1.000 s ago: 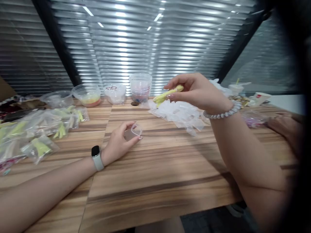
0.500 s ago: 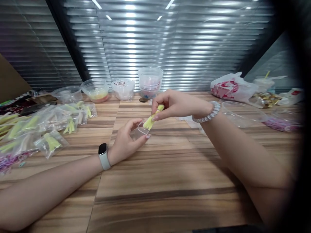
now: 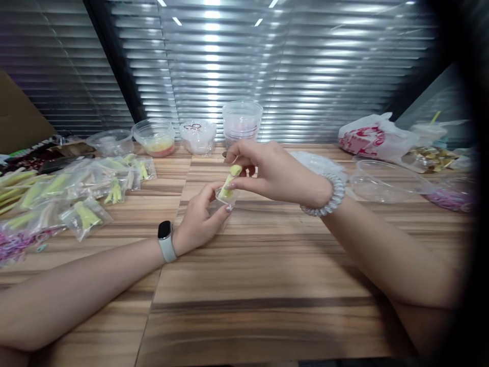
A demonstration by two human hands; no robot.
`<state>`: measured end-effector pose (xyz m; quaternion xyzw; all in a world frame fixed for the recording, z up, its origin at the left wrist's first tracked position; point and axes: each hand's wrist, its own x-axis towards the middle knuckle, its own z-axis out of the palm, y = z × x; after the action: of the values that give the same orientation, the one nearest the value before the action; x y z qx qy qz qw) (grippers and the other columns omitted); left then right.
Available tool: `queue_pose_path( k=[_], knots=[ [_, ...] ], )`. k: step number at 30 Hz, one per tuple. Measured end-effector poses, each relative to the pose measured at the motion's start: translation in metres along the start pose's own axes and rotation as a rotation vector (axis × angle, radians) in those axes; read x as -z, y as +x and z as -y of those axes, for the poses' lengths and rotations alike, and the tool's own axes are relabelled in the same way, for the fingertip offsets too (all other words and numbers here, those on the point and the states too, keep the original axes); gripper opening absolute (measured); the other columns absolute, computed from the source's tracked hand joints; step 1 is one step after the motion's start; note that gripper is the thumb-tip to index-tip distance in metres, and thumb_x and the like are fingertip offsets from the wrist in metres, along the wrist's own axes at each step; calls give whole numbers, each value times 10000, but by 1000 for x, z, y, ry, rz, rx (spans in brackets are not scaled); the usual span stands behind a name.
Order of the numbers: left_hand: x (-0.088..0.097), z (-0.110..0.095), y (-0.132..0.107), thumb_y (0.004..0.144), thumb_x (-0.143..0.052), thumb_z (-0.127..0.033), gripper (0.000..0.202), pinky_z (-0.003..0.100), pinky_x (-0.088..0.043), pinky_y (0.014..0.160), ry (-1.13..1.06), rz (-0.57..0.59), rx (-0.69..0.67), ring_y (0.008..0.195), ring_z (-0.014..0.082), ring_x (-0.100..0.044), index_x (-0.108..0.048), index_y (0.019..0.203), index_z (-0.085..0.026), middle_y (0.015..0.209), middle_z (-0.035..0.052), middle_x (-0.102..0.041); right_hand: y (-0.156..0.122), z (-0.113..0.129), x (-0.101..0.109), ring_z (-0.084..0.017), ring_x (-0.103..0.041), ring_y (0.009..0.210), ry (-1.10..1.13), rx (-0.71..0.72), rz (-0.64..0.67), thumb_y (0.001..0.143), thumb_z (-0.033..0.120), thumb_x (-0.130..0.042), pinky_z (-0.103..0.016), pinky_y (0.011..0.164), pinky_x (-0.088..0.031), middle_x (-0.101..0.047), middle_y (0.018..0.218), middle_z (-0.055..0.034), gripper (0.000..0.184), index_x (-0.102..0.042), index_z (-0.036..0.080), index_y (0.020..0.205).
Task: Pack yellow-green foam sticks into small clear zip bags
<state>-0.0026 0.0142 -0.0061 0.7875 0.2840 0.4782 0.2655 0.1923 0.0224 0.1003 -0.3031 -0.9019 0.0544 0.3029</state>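
My left hand (image 3: 198,216) holds a small clear plastic cup (image 3: 226,200) between its fingers and thumb, just above the wooden table (image 3: 267,275). My right hand (image 3: 267,173) pinches a yellow-green strip (image 3: 231,179) between thumb and fingertips. The lower end of the strip sits at or just inside the cup's mouth, though the exact depth is hard to see. A white watch band circles my left wrist, and a silvery coil bracelet circles my right.
Several zip bags of yellow-green strips (image 3: 86,191) lie at the left. Behind stand a plastic bowl (image 3: 154,138) and stacked clear cups (image 3: 242,122). At the right are a printed plastic bag (image 3: 376,137), a large clear bowl (image 3: 385,181) and pink loops (image 3: 453,200).
My right hand has moved down and left, bringing the strip from above the cup to its mouth. My left hand has stayed around the cup, and the view has shifted slightly.
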Motion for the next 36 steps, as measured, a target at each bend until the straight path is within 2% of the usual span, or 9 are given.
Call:
queue_pose_path(
  k=[5,11,15,18,20,23,27,31,36],
  knots=[
    [0,3,1,947,-480,-378,393,357,-393,968,-31,-21,-39,1149,214,-492,-474,1273,-159,1256,113,-522,1,-2,-12,-118,-566,706,-47,113,-28,855,243,-629,-232,626,-392,-632,784,-18,131,-579,126,889],
    [0,1,1,966,-436,-381,320,336,-404,909,-15,-40,-115,1029,195,-505,-504,1175,-149,1146,110,-537,3,-6,-29,-151,-586,796,-25,270,-171,892,262,-587,-281,710,-453,-646,849,-65,173,-656,126,810],
    [0,3,0,983,-402,-359,323,356,-401,936,0,-67,-121,1074,208,-500,-479,1222,-156,1158,122,-538,1,-5,-41,-162,-601,921,51,298,-227,938,279,-512,-310,809,-492,-646,1000,-100,242,-696,128,893],
    [0,6,1,984,-394,-370,326,373,-409,913,11,-94,-91,1004,212,-524,-503,1189,-142,1042,115,-561,0,-4,-45,-179,-593,1017,77,327,-232,933,267,-516,-334,892,-486,-636,1089,-121,241,-697,112,965],
    [0,7,1,983,-395,-385,338,369,-414,899,-12,-104,-96,981,206,-526,-500,1190,-139,1032,111,-561,0,-5,-45,-177,-602,1004,101,303,-250,912,245,-544,-330,889,-488,-652,1053,-106,197,-693,119,935],
    [-3,7,0,981,-392,-404,358,367,-429,906,-106,-97,-99,1015,208,-526,-489,1216,-152,1124,117,-553,1,-8,-44,-157,-618,942,211,169,-260,873,219,-590,-299,839,-496,-670,953,-59,117,-675,142,846],
    [-7,7,-2,975,-383,-437,372,392,-468,929,-284,-94,26,1040,216,-555,-484,1256,-215,1165,94,-555,1,-9,-45,-142,-616,871,350,3,-219,864,248,-607,-277,773,-493,-663,914,-50,141,-660,135,798],
    [-8,7,-1,946,-394,-505,415,374,-514,876,-349,-77,66,971,210,-584,-506,1209,-204,1135,103,-563,2,-7,-47,-141,-605,859,393,-41,-211,871,243,-590,-278,772,-486,-650,916,-51,140,-651,130,813],
    [-8,11,1,923,-394,-559,469,388,-544,818,-429,-51,98,935,229,-599,-499,1191,-189,1081,120,-575,1,-7,-51,-137,-609,830,572,-90,-188,895,303,-564,-267,706,-509,-619,986,-65,196,-631,128,837]
  ],
)
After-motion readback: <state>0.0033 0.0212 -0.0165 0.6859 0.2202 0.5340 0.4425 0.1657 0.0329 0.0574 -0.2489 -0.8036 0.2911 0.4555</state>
